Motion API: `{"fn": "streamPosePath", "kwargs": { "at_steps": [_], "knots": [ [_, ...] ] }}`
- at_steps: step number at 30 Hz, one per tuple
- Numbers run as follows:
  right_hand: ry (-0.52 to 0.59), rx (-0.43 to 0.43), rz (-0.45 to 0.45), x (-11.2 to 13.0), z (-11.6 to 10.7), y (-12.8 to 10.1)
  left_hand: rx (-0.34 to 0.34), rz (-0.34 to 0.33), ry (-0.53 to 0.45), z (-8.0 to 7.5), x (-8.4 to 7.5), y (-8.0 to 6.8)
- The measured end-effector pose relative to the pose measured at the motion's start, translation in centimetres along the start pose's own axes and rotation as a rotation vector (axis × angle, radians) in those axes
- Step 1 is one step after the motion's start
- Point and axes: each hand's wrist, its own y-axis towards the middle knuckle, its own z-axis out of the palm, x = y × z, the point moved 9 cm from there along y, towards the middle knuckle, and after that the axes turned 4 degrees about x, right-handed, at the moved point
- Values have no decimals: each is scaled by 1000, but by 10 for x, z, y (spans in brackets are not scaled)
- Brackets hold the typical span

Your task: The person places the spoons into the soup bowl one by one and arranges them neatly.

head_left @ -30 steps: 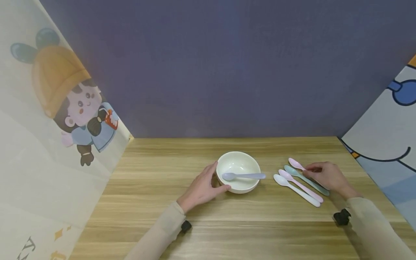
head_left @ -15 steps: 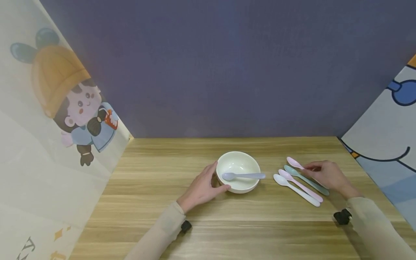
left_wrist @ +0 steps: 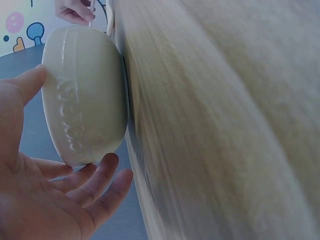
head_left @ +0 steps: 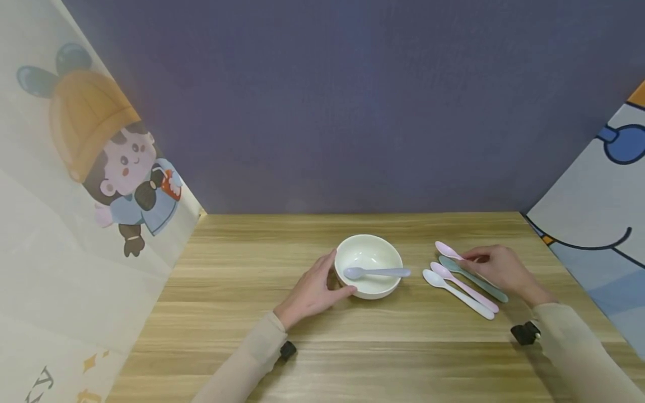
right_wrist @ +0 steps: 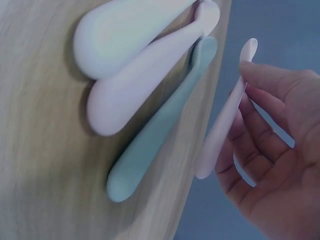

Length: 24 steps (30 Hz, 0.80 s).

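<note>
Head view | right hand pinches smooth pink spoon | left hand cups round bowl

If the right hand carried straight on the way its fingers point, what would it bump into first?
The right hand, pinching a pink spoon, points left toward the bowl. That bowl looks first in line, though depth is uncertain.

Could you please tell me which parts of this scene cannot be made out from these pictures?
- Head view: the handle of the pink spoon is hidden under the right hand.
- Left wrist view: the inside of the bowl is hidden by its own wall; the left hand is cut off by the frame edge.
- Right wrist view: the white spoon is blurred and cut off at the top edge.
</note>
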Motion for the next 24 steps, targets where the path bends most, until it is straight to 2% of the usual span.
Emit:
{"fn": "streamPosePath", "kwargs": {
  "at_steps": [12,24],
  "knots": [
    [18,12,-24,16,1,3,1,-2,-6,0,0,0],
    [40,18,3,21,2,2,-1,-7,-11,1,2,1]
  ]
}}
